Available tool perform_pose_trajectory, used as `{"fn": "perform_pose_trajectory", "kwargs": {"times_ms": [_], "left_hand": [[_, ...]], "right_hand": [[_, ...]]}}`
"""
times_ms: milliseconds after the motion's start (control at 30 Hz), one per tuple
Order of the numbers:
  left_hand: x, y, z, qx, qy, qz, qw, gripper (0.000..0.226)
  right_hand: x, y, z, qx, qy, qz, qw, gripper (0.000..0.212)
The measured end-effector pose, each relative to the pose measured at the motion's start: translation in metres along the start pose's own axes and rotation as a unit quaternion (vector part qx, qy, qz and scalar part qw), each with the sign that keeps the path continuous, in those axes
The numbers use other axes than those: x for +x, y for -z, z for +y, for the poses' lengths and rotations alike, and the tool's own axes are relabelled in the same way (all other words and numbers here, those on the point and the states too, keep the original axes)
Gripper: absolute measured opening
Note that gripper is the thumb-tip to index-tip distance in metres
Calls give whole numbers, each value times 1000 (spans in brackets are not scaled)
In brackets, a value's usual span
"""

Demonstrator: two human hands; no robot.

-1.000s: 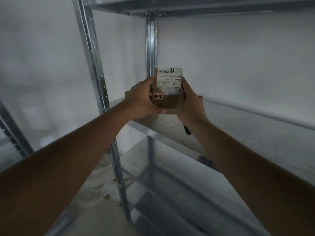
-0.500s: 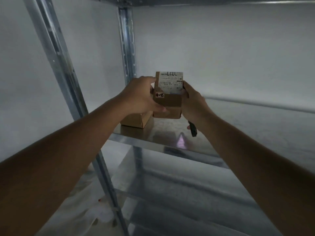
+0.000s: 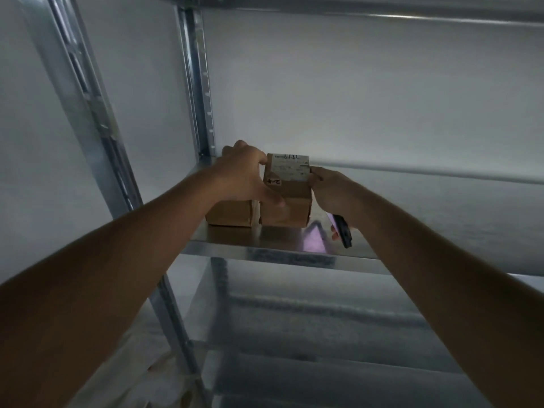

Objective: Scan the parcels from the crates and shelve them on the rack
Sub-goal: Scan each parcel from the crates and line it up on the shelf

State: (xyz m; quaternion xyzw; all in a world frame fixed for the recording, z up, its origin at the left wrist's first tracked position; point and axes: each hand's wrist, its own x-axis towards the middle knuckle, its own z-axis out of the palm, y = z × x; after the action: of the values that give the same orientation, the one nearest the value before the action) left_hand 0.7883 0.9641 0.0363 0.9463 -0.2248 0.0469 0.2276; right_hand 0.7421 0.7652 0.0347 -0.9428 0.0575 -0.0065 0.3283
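A small brown cardboard parcel (image 3: 290, 201) with a white label on top stands on the metal rack shelf (image 3: 265, 250), close beside a second brown parcel (image 3: 229, 213) on its left. My left hand (image 3: 247, 175) grips the labelled parcel from its left side, thumb across its front. My right hand (image 3: 329, 189) pinches the parcel's right top edge while its lower fingers hold a dark scanner (image 3: 343, 231) that casts a purple glow on the shelf.
The rack's steel uprights (image 3: 197, 83) rise at the left. Another shelf (image 3: 368, 7) spans overhead and lower shelves (image 3: 323, 319) lie beneath. The shelf stretches bare to the right of the parcels. A white wall stands behind.
Both hands carried the labelled parcel forward and down onto the shelf, beside the other parcel. The view moved closer to the rack.
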Motion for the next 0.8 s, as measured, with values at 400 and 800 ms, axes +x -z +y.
{"fn": "perform_pose_trajectory", "kwargs": {"times_ms": [400,800], "left_hand": [[6,3,-28,-28,-2,-54,998,68],[10,5,-38,-5,-47,-53,997,58]], "right_hand": [[9,-15,-16,-83,-2,-46,996,44],[18,-22,-16,-111,-11,-69,991,46]]}}
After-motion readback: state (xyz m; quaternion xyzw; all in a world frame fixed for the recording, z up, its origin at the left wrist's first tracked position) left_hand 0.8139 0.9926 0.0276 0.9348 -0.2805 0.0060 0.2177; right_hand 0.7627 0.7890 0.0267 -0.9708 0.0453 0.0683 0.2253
